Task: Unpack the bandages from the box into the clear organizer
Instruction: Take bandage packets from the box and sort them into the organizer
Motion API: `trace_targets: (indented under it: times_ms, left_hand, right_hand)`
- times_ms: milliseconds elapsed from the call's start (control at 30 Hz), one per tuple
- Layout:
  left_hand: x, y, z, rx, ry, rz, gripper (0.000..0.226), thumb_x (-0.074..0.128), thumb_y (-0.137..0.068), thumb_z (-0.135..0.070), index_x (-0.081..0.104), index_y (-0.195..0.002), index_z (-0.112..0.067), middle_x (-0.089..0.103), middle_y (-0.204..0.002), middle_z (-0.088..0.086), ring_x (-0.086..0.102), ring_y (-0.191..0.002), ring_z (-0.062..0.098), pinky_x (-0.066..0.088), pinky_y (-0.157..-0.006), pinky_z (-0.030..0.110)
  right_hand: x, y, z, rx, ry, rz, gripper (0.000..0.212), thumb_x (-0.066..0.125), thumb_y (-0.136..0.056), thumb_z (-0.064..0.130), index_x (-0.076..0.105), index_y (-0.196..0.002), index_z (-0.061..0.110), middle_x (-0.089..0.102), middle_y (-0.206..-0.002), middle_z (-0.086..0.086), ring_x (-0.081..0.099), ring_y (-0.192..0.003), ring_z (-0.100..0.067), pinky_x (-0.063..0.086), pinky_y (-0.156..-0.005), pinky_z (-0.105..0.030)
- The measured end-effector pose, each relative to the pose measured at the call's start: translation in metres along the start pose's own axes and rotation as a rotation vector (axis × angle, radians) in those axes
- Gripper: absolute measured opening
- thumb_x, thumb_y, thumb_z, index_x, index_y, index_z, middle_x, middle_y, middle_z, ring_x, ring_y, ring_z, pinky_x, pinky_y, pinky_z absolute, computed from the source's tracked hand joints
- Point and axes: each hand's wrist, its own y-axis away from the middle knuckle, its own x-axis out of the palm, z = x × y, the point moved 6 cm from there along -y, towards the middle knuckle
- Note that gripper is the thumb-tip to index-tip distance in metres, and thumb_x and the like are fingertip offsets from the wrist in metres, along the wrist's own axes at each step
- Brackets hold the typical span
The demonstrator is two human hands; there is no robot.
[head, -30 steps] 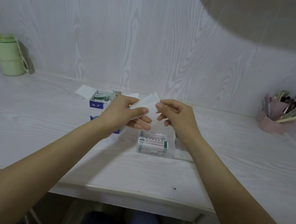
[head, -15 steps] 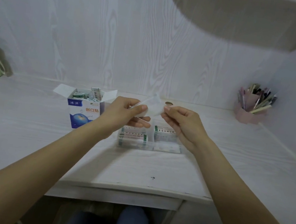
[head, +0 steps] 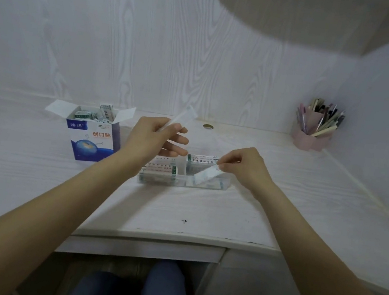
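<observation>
The left hand [head: 154, 136] pinches one white bandage [head: 180, 118] between thumb and forefinger and holds it tilted up in the air, above the middle of the desk [head: 33, 173]; its other fingers are stretched out loosely. The right hand [head: 241, 165] pinches the upper end of a second bandage [head: 205, 175], which slopes down to the left so that its lower end reaches into the front right part of the organizer [head: 223, 187]. The two hands are apart, each one closed on its own strip. The organizer lies on the middle of the desk, below and between the hands, and it holds some packs [head: 159, 171] with green print on the left side and at the back. The box [head: 92, 138], blue and white, stands open to the left of the organizer, nearer the back edge, with more bandages inside. A pink pen holder [head: 312, 137] stands at the back right corner of the desk.
</observation>
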Motion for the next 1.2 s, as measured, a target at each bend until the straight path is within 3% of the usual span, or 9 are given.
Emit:
trace_targets:
  times_ms: [133,267,333,433,633,767,933,1067,1200]
  left_hand:
    - [0.000,0.002,0.001,-0.008,-0.014,0.005,0.020,0.048,-0.098,-0.018,0.066,-0.095,-0.009,0.072,-0.082,0.006,0.071,-0.062,0.019,0.055,-0.055,0.020]
    - [-0.004,0.002,0.001,-0.013,-0.014,0.001,0.021,0.048,-0.098,-0.018,0.066,-0.094,-0.008,0.072,-0.081,0.006,0.070,-0.059,0.018,0.055,-0.056,0.021]
    - [-0.006,0.001,0.002,-0.023,-0.032,0.006,0.020,0.049,-0.098,-0.019,0.067,-0.094,-0.009,0.072,-0.083,0.006,0.070,-0.061,0.018,0.055,-0.057,0.022]
    - [-0.007,0.003,0.005,-0.034,-0.082,0.035,0.020,0.051,-0.097,-0.020,0.068,-0.092,-0.010,0.072,-0.086,0.004,0.070,-0.063,0.016,0.055,-0.059,0.023]
    - [-0.019,0.002,0.008,-0.040,-0.167,0.064,0.020,0.051,-0.097,-0.015,0.066,-0.098,-0.002,0.066,-0.079,0.009,0.062,-0.051,0.010,0.054,-0.051,0.020]
    - [-0.025,0.000,0.011,-0.067,-0.197,0.107,0.020,0.052,-0.096,-0.013,0.066,-0.100,0.001,0.065,-0.074,0.009,0.057,-0.045,0.008,0.052,-0.048,0.019]
    - [-0.028,-0.003,0.011,-0.058,-0.276,0.194,0.016,0.055,-0.094,-0.015,0.068,-0.096,-0.007,0.069,-0.078,0.008,0.060,-0.050,0.008,0.053,-0.053,0.019]
    - [-0.040,-0.012,0.016,-0.036,-0.366,0.182,0.022,0.063,-0.089,-0.010,0.062,-0.111,-0.011,0.068,-0.093,0.010,0.068,-0.065,0.009,0.057,-0.062,0.021]
    - [-0.057,-0.017,0.027,-0.107,-0.451,0.130,0.034,0.065,-0.087,-0.008,0.055,-0.119,-0.014,0.062,-0.106,0.006,0.070,-0.073,0.019,0.056,-0.053,0.022]
  right_hand:
    - [0.017,-0.001,0.009,-0.057,0.251,0.075,0.016,0.060,-0.082,-0.003,0.074,-0.084,0.003,0.066,-0.078,-0.002,0.054,-0.073,-0.006,0.038,-0.053,0.000]
    - [0.035,0.000,0.015,-0.102,0.428,0.172,0.034,0.057,-0.089,0.014,0.050,-0.056,0.006,0.044,-0.056,-0.004,0.038,-0.056,-0.018,0.030,-0.051,-0.029]
    - [0.041,0.004,0.016,-0.096,0.434,0.219,0.048,0.054,-0.094,0.032,0.037,-0.053,0.013,0.033,-0.050,0.001,0.031,-0.049,-0.018,0.022,-0.050,-0.031]
    - [0.047,0.010,0.019,-0.127,0.540,0.250,0.049,0.041,-0.097,0.047,0.056,-0.066,0.013,0.044,-0.057,0.005,0.045,-0.056,-0.016,0.030,-0.054,-0.030]
    - [0.048,0.014,0.040,-0.355,0.923,0.170,0.049,0.034,-0.099,0.043,0.046,-0.060,0.017,0.050,-0.060,0.002,0.045,-0.063,-0.019,0.026,-0.068,-0.032]
    - [0.032,0.009,0.062,-0.320,0.187,-0.035,0.020,0.057,-0.091,0.033,0.069,-0.087,0.018,0.068,-0.083,0.008,0.059,-0.069,-0.005,0.040,-0.068,-0.021]
    - [0.056,-0.006,0.077,-0.020,-0.530,0.206,0.029,0.053,-0.095,0.036,0.069,-0.086,0.013,0.071,-0.081,-0.004,0.067,-0.070,-0.013,0.049,-0.064,-0.019]
    - [0.067,-0.019,0.077,-0.011,-0.666,0.248,0.010,0.064,-0.087,0.005,0.070,-0.085,-0.002,0.070,-0.082,-0.008,0.069,-0.080,-0.013,0.054,-0.078,-0.017]
    - [0.063,-0.033,0.063,-0.091,-0.207,0.085,0.007,0.073,-0.080,0.008,0.074,-0.083,0.014,0.068,-0.077,0.009,0.064,-0.078,-0.004,0.047,-0.067,-0.008]
